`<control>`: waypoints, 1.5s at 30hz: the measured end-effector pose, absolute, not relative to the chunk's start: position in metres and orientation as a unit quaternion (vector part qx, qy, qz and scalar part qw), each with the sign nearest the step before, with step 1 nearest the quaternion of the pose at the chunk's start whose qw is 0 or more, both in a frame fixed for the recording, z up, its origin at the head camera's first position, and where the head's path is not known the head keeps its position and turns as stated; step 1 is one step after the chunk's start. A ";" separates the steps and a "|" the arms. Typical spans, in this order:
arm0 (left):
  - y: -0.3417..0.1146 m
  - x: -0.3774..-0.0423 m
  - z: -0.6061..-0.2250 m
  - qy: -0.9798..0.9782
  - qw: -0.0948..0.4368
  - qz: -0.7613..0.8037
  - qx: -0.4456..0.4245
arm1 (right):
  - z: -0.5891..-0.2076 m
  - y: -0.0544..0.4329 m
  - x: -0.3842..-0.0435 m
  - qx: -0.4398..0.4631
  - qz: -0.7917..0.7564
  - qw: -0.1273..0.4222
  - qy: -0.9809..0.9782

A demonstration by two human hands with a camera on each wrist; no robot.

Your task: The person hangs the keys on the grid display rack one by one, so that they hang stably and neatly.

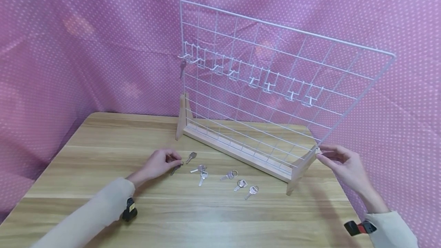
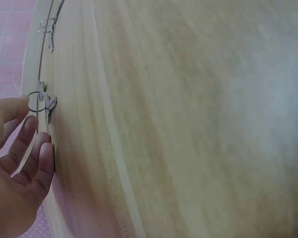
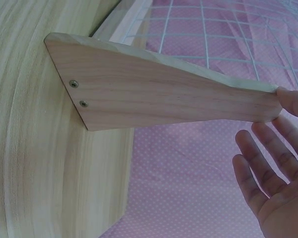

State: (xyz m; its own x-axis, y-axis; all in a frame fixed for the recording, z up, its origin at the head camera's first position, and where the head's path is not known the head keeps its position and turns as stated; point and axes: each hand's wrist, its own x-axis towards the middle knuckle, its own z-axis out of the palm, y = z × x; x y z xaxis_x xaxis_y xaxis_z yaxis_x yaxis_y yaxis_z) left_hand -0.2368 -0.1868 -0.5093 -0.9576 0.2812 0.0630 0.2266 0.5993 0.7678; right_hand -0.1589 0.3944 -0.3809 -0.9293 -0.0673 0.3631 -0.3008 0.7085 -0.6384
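Note:
My left hand (image 1: 159, 166) pinches the ring of a key (image 1: 176, 168) low over the table. In the left wrist view the ring (image 2: 37, 101) stands at the fingertips, with the key's blade pointing down toward the wood. My right hand (image 1: 349, 167) holds the upper end of the rack's right wooden support (image 3: 164, 89) between thumb and fingers. The white wire grid (image 1: 275, 30) rises from this wooden stand and carries a row of hooks (image 1: 253, 82). One key (image 1: 183, 68) hangs from the leftmost hook.
Several loose keys lie in front of the stand, among them a dark key (image 1: 191, 157) close to my left hand, a ringed key (image 1: 229, 175) and a silver key (image 1: 252, 191). A pink dotted cloth (image 1: 103, 49) surrounds the wooden table (image 1: 120, 137) at the back and sides.

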 end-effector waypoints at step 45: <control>-0.164 -0.272 -0.306 0.771 -0.137 0.613 0.109 | -0.382 0.394 -0.158 0.122 0.371 0.165 -0.906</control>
